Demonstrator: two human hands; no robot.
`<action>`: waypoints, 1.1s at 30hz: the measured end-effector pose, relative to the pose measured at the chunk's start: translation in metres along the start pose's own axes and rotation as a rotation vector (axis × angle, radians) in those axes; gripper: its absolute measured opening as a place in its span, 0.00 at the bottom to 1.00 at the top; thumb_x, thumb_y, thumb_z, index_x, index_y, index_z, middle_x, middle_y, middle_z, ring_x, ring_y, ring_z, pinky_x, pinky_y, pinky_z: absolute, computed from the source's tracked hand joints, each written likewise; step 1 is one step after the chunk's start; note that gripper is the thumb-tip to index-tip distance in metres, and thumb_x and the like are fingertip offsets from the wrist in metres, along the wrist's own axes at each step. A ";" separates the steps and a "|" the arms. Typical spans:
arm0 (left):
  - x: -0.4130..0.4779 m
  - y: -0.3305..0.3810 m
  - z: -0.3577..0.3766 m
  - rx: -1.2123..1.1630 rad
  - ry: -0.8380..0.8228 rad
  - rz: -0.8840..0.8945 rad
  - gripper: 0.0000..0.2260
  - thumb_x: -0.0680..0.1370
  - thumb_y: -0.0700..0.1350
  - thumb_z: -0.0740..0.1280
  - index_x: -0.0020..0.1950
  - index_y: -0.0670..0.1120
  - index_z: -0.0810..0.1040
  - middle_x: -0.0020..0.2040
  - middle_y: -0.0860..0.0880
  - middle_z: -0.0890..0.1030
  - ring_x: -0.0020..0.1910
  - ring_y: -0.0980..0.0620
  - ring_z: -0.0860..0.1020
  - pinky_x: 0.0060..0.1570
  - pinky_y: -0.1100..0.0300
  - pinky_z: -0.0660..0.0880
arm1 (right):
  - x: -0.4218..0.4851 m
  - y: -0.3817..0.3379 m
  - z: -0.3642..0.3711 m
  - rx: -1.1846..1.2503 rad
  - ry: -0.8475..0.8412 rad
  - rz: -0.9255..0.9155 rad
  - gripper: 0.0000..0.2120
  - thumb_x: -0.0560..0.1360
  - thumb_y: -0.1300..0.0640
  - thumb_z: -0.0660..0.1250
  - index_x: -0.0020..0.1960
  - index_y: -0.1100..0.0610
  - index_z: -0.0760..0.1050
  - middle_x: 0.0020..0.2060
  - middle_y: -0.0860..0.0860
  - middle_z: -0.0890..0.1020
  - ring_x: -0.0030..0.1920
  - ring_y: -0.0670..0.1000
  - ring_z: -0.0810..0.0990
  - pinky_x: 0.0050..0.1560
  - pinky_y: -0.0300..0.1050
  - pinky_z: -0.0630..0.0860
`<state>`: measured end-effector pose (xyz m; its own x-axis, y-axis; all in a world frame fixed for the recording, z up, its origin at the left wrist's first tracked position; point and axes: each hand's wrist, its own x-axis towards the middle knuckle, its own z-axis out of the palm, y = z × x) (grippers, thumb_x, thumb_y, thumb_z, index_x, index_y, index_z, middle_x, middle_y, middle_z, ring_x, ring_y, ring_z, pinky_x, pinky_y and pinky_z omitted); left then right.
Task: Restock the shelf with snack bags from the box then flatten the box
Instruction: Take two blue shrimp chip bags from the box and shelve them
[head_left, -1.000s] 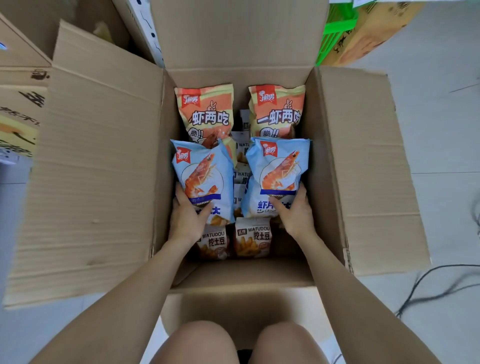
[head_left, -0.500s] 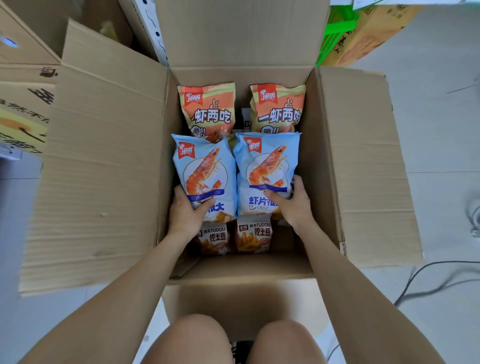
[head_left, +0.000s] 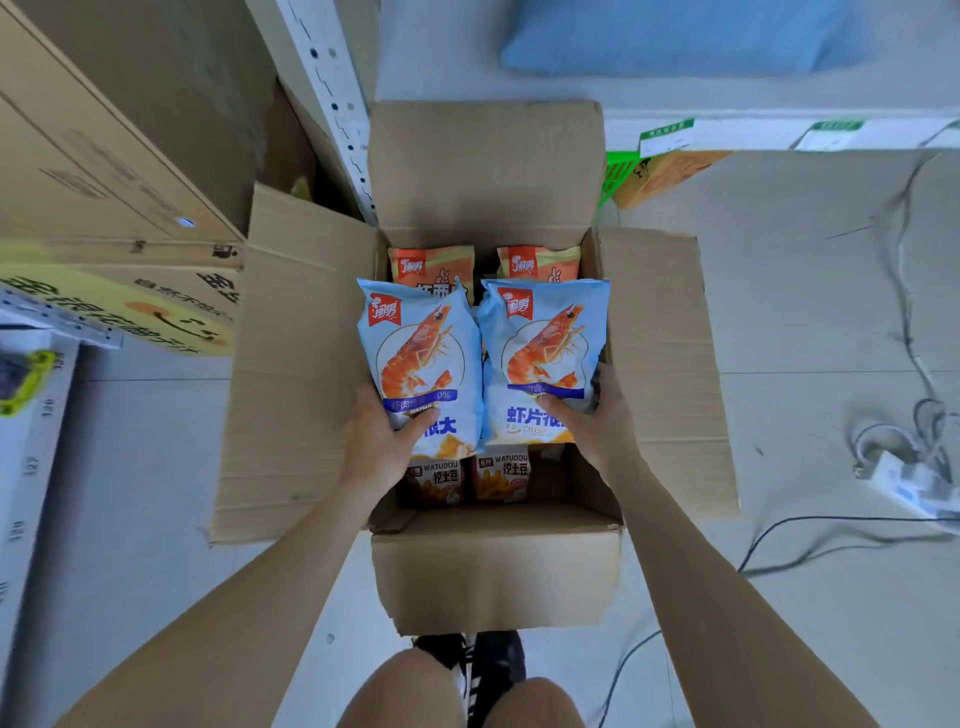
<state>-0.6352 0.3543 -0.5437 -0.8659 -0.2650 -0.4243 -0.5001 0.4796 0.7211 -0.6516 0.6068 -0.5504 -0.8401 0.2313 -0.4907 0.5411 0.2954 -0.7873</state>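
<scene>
An open cardboard box (head_left: 493, 566) stands on the floor in front of my knees. My left hand (head_left: 376, 447) grips the lower part of a light-blue shrimp chip bag (head_left: 421, 358). A second light-blue shrimp chip bag (head_left: 543, 353) is held the same way by my right hand (head_left: 597, 421). Both bags are upright, side by side, above the box opening. Inside the box, two orange snack bags (head_left: 431, 265) lie at the far end and two small brown potato snack packs (head_left: 467, 475) at the near end.
The box flaps (head_left: 296, 364) spread out to left, right and far side. Stacked cardboard cartons (head_left: 104, 171) stand at the left, beside a white perforated shelf post (head_left: 332, 93). A white shelf edge with price labels (head_left: 670, 135) runs at top right. Cables and a power strip (head_left: 909, 478) lie on the floor right.
Both hands have lifted the two blue bags up out of the box and brought them together. The view has pulled back and tilted up, showing more floor and the shelf.
</scene>
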 end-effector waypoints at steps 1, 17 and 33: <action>-0.005 0.009 -0.007 -0.015 -0.015 0.005 0.23 0.71 0.51 0.75 0.59 0.50 0.68 0.55 0.53 0.79 0.53 0.53 0.80 0.47 0.57 0.78 | -0.006 -0.011 -0.004 0.005 0.007 -0.005 0.28 0.68 0.54 0.79 0.62 0.55 0.69 0.56 0.50 0.81 0.54 0.49 0.81 0.52 0.53 0.82; -0.145 0.105 -0.093 -0.051 0.149 0.085 0.22 0.69 0.50 0.77 0.57 0.47 0.71 0.47 0.54 0.79 0.44 0.55 0.77 0.36 0.70 0.67 | -0.137 -0.119 -0.078 -0.021 0.037 -0.111 0.26 0.68 0.51 0.79 0.60 0.50 0.70 0.49 0.40 0.80 0.50 0.44 0.80 0.51 0.47 0.80; -0.318 0.096 -0.236 -0.179 0.342 -0.008 0.24 0.66 0.49 0.79 0.57 0.50 0.72 0.46 0.56 0.79 0.46 0.51 0.78 0.43 0.58 0.74 | -0.322 -0.176 -0.060 0.064 -0.129 -0.280 0.23 0.67 0.53 0.79 0.58 0.47 0.74 0.52 0.43 0.83 0.52 0.46 0.82 0.53 0.49 0.80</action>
<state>-0.4106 0.2875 -0.2100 -0.8009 -0.5464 -0.2451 -0.4750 0.3305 0.8156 -0.4741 0.5360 -0.2316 -0.9561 0.0285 -0.2917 0.2882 0.2714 -0.9183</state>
